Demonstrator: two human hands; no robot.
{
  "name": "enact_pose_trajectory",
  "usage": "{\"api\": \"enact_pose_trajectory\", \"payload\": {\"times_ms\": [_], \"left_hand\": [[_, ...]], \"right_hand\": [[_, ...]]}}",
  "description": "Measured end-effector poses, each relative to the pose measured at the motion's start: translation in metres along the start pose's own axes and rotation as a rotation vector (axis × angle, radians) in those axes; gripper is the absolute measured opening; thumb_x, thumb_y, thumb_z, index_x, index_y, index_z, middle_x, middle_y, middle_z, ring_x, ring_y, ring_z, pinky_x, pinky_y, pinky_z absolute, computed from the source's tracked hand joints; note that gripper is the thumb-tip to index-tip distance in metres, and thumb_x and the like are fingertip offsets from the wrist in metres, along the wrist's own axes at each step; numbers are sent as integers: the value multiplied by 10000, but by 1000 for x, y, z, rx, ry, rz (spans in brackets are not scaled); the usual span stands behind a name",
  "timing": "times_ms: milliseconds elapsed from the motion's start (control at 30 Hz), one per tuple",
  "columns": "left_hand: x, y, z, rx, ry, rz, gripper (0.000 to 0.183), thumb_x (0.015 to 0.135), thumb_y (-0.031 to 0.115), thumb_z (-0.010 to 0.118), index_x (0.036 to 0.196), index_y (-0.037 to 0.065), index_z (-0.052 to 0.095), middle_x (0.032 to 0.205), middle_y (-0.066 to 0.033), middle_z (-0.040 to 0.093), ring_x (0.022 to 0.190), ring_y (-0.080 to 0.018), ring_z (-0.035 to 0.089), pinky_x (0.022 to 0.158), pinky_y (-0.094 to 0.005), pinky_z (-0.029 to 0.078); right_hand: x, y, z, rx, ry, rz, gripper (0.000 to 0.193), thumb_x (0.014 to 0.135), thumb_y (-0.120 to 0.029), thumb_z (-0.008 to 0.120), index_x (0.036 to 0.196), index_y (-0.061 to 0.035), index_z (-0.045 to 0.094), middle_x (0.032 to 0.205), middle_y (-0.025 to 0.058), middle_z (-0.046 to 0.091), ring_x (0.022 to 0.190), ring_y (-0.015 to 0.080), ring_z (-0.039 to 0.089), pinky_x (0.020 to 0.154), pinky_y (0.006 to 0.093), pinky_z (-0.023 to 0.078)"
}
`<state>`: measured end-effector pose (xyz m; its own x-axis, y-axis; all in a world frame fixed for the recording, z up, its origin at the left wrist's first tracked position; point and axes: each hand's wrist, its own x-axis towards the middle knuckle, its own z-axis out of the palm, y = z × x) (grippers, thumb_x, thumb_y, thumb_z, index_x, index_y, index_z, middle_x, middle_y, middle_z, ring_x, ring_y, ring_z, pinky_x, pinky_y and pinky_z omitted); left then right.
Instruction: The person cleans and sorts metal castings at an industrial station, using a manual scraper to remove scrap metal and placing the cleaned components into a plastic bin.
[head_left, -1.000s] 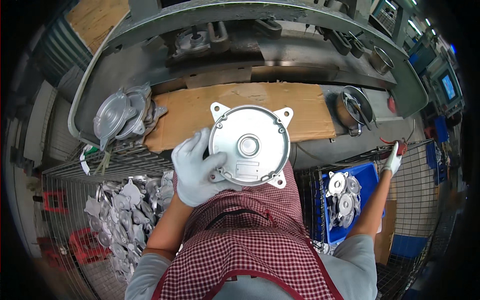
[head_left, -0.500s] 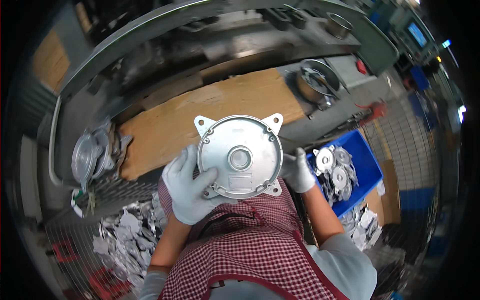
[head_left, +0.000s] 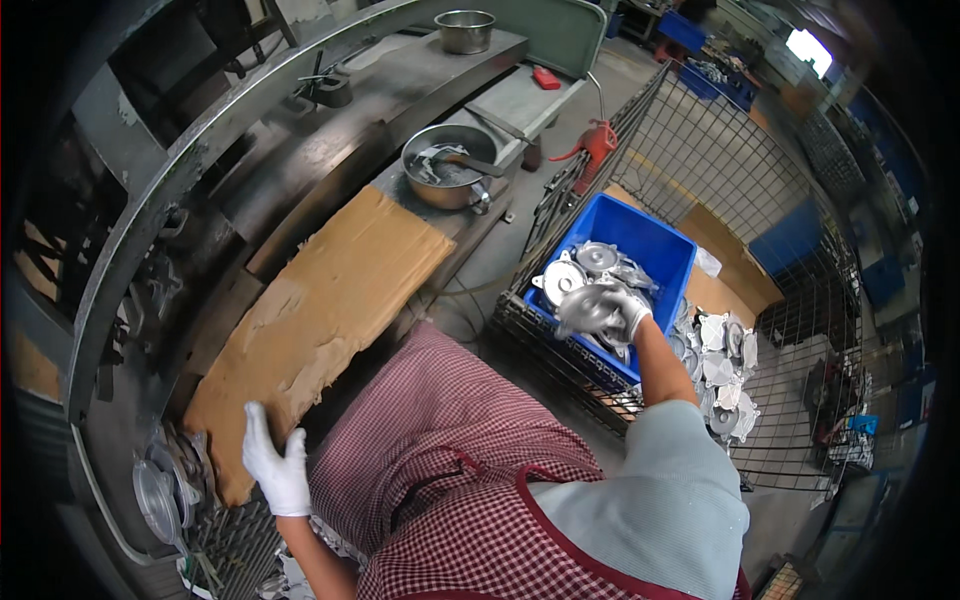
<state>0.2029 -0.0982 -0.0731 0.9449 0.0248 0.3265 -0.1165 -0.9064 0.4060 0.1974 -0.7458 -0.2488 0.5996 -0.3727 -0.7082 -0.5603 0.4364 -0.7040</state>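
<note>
A: Where's the metal plate (head_left: 588,309)?

B: At three o'clock, over the other plates (head_left: 598,257) in the blue bin (head_left: 634,226), the right hand (head_left: 631,311) clamped on its edge

A: And the left hand (head_left: 275,463)?

B: Empty at eight o'clock, fingers spread near the cardboard sheet (head_left: 335,275); the hands are well apart

A: What step is in hand?

B: Handling plates at the bin, I'd judge, though whether laying in or lifting out I can't tell

A: And the next move calls for?

B: Probably a steady wrist, so the rim clears its neighbours
</note>
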Motion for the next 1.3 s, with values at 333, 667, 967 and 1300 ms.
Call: {"api": "enact_pose_trajectory", "payload": {"times_ms": [333,667,967,1300], "left_hand": [[6,-18,0,-117,16,-21,623,829,89,656,1401,-22,434,1424,-210,467,1311,-353,442,1108,-416,316],[37,-44,11,-192,410,-259,454,897,76,632,1310,-64,507,1327,-198,540,1220,-285,524,1053,-376,386],[49,-41,15,312,269,-131,494,778,221,712,1215,18,601,1210,-220,613,1072,-390,581,919,-464,456],[52,-42,9,303,170,-133,398,795,293,691,1109,51,656,1180,-165,635,1079,-349,587,903,-454,457]], "right_hand": [[81,59,50,367,70,-68,173,897,-253,624,934,-83,628,788,65,657,595,183,575,496,303,433],[-105,-90,203,-455,402,-1229,278,862,-296,690,817,-22,676,756,139,650,702,274,623,680,373,483],[-89,-210,242,-744,440,-1309,435,926,-466,551,993,-55,676,933,181,681,887,372,640,811,413,495],[-108,-210,260,-990,249,-1094,751,823,-634,580,1328,-80,543,1122,210,664,1080,345,626,925,394,472]]}}
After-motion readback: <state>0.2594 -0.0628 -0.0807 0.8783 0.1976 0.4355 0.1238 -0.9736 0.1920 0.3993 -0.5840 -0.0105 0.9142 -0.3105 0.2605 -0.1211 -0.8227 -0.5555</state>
